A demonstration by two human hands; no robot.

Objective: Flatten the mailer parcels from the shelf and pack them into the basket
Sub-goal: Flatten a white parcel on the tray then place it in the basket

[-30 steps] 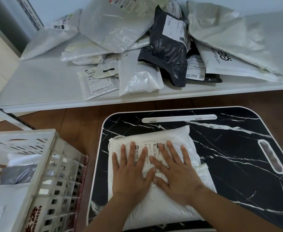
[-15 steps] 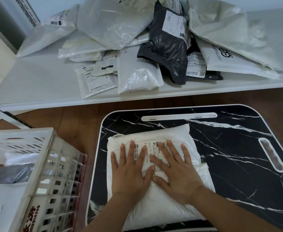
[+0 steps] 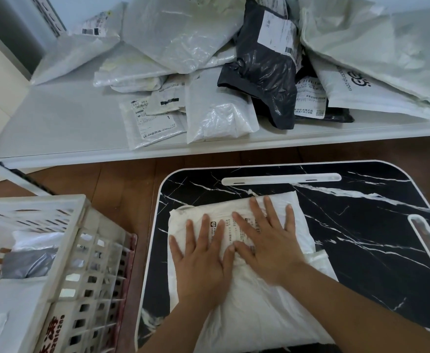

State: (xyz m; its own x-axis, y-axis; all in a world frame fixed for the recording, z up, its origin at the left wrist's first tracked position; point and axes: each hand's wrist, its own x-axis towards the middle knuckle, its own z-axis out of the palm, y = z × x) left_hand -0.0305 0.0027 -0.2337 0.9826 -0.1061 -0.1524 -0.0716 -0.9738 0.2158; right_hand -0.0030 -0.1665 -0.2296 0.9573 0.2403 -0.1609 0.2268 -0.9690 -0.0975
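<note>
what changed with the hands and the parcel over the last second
The right hand slid forward over the white mailer, its fingertips now close to the far edge. The left hand barely moved. Both press flat on the mailer with straight fingers; neither took a grip or let go. The mailer lies where it was on the black marble tray, and the basket and shelf pile are unchanged.

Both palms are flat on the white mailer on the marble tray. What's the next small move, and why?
Probably slide the right hand outward toward the mailer's right edge while the left hand pins it. The white mailer looks puffy and wrinkled near the wrists, and a flap bulges at its right side, so it seems not flat enough for the basket.
</note>
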